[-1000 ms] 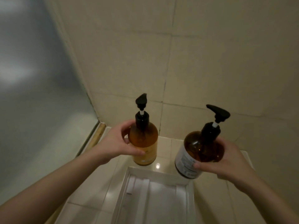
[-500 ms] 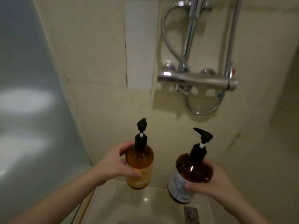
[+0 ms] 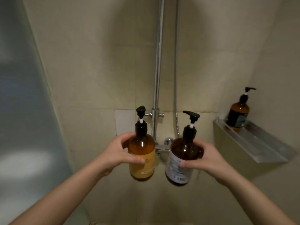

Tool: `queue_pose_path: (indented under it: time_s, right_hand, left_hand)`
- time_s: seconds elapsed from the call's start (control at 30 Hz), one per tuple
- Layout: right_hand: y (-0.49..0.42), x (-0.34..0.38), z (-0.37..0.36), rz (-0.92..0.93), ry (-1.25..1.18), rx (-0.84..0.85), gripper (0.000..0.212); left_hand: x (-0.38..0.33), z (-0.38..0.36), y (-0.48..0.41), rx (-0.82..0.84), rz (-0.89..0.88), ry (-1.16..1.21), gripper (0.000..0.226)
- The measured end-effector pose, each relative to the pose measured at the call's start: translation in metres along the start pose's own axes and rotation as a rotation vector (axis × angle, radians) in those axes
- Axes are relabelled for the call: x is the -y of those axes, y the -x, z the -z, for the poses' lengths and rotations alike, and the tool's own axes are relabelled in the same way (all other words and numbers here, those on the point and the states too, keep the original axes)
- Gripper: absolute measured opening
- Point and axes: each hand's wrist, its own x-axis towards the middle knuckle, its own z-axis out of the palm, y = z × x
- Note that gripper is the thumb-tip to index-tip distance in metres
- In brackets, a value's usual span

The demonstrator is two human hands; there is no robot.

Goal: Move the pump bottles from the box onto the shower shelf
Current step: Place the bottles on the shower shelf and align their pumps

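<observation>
This is a dimly lit shower stall. A beige tiled wall [image 3: 97, 62] faces the camera, a frosted glass panel [image 3: 21, 95] runs down the left side, and a right wall [image 3: 276, 54] of the same tile closes the other side. A chrome pipe [image 3: 158, 62] climbs the middle of the facing wall, with a hose [image 3: 176, 62] hanging just beside it. A chrome mixer [image 3: 162, 147] shows in the gap between the two held bottles, and a white patch [image 3: 125, 120] sits on the tiles left of the pipe. A shallow shelf [image 3: 259, 143] juts from the right wall, and a dark bottle [image 3: 237, 112] stands upright at its far end, near the corner. The left hand [image 3: 116, 153] grips an amber bottle [image 3: 142, 148] round its body, thumb across the front and fingers curled behind. The right hand [image 3: 209, 161] grips a brown bottle [image 3: 185, 148] the same way. Both are held in the air before the facing wall, side by side but apart, the brown one tilted slightly, well left of the shelf. The amber bottle bears a yellow label [image 3: 146, 166]. The brown bottle bears a white label [image 3: 175, 169] with lines of print and a barcode [image 3: 180, 178] low down. The print on every label is too blurred to read.
</observation>
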Motion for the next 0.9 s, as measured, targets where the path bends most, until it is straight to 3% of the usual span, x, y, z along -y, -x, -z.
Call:
queue_pose_path:
  time_s: [0.17, 0.33, 0.5, 0.67, 0.9]
  right_hand:
    - [0.020, 0.016, 0.005, -0.018, -0.014, -0.101, 0.051]
    - [0.044, 0.012, 0.025, -0.099, 0.006, -0.201, 0.050]
    - [0.054, 0.010, 0.079, -0.167, 0.059, -0.365, 0.054]
    - [0.044, 0.007, 0.148, -0.217, 0.090, -0.525, 0.043]
    - [0.020, -0.024, 0.229, -0.224, 0.182, -0.712, 0.041]
  left_hand:
    - [-0.026, -0.002, 0.004, 0.026, -0.070, 0.010, 0.106]
    - [-0.051, -0.034, -0.009, 0.125, -0.119, 0.053, 0.072]
    - [-0.081, -0.088, -0.054, 0.176, -0.167, 0.069, 0.073]
    - [-0.121, -0.151, -0.118, 0.251, -0.238, 0.118, 0.068]
    - [-0.163, -0.243, -0.215, 0.251, -0.294, 0.148, 0.051]
